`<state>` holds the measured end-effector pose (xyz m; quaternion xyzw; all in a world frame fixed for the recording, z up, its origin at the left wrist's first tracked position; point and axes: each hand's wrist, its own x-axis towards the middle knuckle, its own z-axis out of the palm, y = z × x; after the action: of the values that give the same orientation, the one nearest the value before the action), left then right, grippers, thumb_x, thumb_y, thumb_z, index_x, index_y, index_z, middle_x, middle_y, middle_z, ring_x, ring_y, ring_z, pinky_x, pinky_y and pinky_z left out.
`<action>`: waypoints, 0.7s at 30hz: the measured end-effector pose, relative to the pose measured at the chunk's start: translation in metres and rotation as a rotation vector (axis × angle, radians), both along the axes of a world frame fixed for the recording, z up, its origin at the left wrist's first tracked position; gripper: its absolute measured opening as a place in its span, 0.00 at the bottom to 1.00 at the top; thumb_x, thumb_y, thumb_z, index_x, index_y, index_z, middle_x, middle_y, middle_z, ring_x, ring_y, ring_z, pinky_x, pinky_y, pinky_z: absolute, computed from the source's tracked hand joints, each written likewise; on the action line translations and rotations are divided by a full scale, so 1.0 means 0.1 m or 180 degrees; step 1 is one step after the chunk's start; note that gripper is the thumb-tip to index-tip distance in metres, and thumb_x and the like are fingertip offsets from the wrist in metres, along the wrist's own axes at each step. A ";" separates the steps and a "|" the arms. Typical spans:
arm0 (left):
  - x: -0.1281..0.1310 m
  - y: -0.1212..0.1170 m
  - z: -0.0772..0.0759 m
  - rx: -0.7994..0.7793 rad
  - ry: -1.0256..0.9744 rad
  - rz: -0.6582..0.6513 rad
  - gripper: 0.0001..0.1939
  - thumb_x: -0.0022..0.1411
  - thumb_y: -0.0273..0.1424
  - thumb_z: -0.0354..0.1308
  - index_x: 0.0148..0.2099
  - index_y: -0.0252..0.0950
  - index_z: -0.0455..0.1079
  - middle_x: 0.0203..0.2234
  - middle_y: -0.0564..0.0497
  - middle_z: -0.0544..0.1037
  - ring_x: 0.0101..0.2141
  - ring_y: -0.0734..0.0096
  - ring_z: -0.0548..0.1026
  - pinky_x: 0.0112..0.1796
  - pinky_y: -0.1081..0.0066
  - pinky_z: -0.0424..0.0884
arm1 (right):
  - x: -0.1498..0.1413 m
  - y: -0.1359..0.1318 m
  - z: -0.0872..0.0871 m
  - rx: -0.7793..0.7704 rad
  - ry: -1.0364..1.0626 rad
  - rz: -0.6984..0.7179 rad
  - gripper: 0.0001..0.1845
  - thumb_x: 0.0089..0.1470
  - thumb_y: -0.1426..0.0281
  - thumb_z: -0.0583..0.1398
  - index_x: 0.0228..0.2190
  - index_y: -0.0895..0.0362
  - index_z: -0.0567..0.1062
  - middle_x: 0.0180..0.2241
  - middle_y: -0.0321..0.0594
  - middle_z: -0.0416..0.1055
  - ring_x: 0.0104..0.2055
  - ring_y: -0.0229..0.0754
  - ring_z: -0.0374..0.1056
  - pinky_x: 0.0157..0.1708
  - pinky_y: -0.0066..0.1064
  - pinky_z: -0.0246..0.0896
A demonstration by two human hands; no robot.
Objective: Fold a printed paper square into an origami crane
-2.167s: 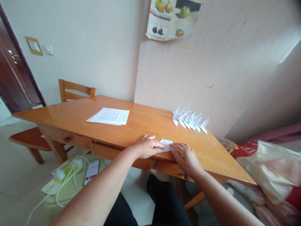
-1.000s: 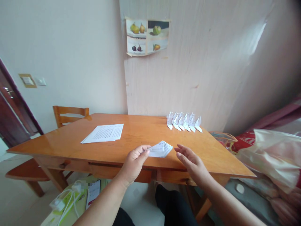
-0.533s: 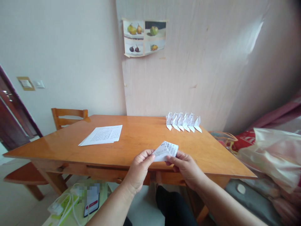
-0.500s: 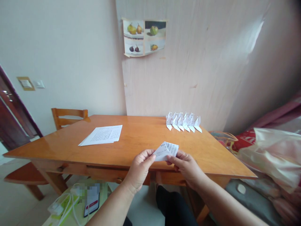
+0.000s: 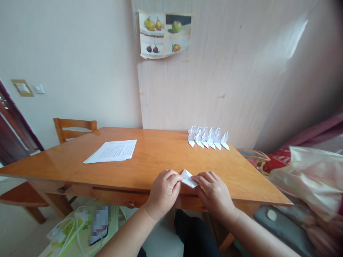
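A small folded piece of printed white paper (image 5: 188, 178) sits at the near edge of the orange wooden table (image 5: 155, 157). My left hand (image 5: 164, 191) has its fingers curled on the paper's left side. My right hand (image 5: 213, 191) pinches the paper's right side with bent fingers. Both hands rest low against the table edge. A row of several folded white paper pieces (image 5: 207, 137) stands at the far right of the table, by the wall.
Printed white sheets (image 5: 112, 151) lie on the table's left half. A wooden chair (image 5: 73, 128) stands behind the table's far left. Low on the left, a green bag carries a phone (image 5: 98, 225) and white cables. At right are plastic bags (image 5: 308, 178).
The folded paper was lifted off the table and held up in both hands; now it is lower, at the table edge, folded smaller, with both hands closed over it.
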<state>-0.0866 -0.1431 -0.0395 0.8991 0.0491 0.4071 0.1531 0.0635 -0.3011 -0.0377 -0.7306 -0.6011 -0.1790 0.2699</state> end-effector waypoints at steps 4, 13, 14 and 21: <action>-0.03 0.04 -0.10 0.0285 0.0404 0.0070 0.09 0.65 0.20 0.53 0.41 0.38 0.70 0.36 0.50 0.76 0.39 0.63 0.72 0.43 0.63 0.67 | -0.01 -0.06 -0.06 -0.0178 -0.0077 -0.0030 0.16 0.61 0.74 0.58 0.50 0.54 0.76 0.44 0.46 0.74 0.45 0.51 0.65 0.47 0.42 0.61; -0.08 -0.01 0.03 0.0540 0.0891 -0.0145 0.05 0.67 0.26 0.54 0.40 0.38 0.72 0.36 0.48 0.75 0.40 0.62 0.70 0.44 0.61 0.65 | -0.03 -0.14 0.00 -0.0465 0.0057 0.0137 0.11 0.58 0.70 0.62 0.44 0.52 0.79 0.44 0.44 0.73 0.44 0.50 0.65 0.46 0.43 0.61; -0.08 -0.01 0.04 0.0521 0.0908 -0.0164 0.06 0.67 0.26 0.54 0.40 0.38 0.72 0.35 0.48 0.75 0.40 0.62 0.70 0.44 0.61 0.65 | -0.03 -0.14 0.00 -0.0473 0.0086 0.0180 0.11 0.57 0.72 0.62 0.43 0.53 0.79 0.44 0.44 0.73 0.44 0.50 0.65 0.46 0.42 0.61; -0.05 -0.02 0.06 0.0397 0.1120 -0.0201 0.05 0.63 0.24 0.56 0.39 0.37 0.73 0.34 0.49 0.73 0.40 0.62 0.69 0.44 0.62 0.65 | 0.00 -0.15 0.02 -0.0546 0.0117 0.0362 0.06 0.58 0.73 0.62 0.38 0.56 0.78 0.38 0.44 0.72 0.41 0.48 0.64 0.42 0.40 0.61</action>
<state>-0.0921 -0.1452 -0.0337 0.9653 0.0214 0.2409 0.0988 0.0636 -0.3159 -0.0359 -0.7188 -0.6497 -0.0979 0.2270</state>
